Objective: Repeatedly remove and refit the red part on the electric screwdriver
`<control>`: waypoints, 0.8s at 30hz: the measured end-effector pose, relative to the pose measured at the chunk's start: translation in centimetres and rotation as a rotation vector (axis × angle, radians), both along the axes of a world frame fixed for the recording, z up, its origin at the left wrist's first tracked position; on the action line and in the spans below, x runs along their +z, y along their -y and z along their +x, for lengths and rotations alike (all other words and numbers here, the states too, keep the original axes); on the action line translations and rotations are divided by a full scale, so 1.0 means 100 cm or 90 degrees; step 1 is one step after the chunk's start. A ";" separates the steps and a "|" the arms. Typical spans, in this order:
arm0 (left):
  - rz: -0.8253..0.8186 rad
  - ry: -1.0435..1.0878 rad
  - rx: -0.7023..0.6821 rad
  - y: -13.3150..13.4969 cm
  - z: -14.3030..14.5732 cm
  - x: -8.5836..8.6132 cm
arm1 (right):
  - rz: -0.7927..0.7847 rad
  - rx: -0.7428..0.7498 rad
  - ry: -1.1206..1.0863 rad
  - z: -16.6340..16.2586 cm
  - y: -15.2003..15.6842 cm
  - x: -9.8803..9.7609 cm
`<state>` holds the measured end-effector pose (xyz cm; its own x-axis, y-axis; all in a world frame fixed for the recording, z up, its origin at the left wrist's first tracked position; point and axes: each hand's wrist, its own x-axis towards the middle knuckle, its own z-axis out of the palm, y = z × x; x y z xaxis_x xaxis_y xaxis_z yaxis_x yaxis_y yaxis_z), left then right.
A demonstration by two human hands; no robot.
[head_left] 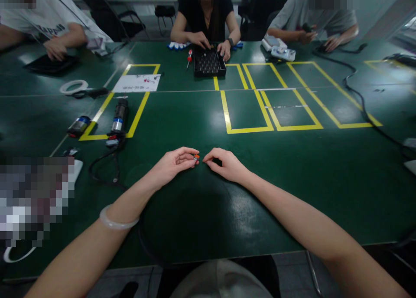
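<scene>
Between the thumb and fingers of my left hand (177,162) is a small part with an orange end and a greyish body (196,157); its exact kind is too small to tell. My right hand (225,164) is just to the right of it, thumb and forefinger pinched together. Whether anything sits in that pinch I cannot make out. A narrow gap separates the two hands, which are low over the green table (201,220). A pale bangle (118,222) is round my left wrist.
To the left lie two black cylindrical tools with blue bands (118,118), (79,126), a cable (92,170), a tape roll (73,87) and a paper sheet (138,83). Yellow tape marks rectangles. Across the table, a person handles a black tray (209,66) beside a red screwdriver (189,57). Two others sit alongside.
</scene>
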<state>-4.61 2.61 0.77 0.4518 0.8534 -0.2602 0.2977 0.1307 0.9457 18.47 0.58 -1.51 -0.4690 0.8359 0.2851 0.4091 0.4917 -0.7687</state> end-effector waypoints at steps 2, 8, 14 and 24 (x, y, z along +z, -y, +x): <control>0.007 0.008 -0.006 0.002 0.001 -0.001 | -0.005 0.002 0.006 0.000 0.000 0.000; 0.043 -0.017 -0.040 0.004 0.002 0.000 | -0.012 0.000 0.005 0.000 -0.001 -0.001; 0.305 -0.167 -0.069 0.011 0.005 0.012 | -0.071 -0.010 -0.042 0.000 0.000 0.004; 0.568 -0.303 -0.168 0.019 0.011 0.013 | -0.132 0.003 -0.111 -0.001 0.001 0.002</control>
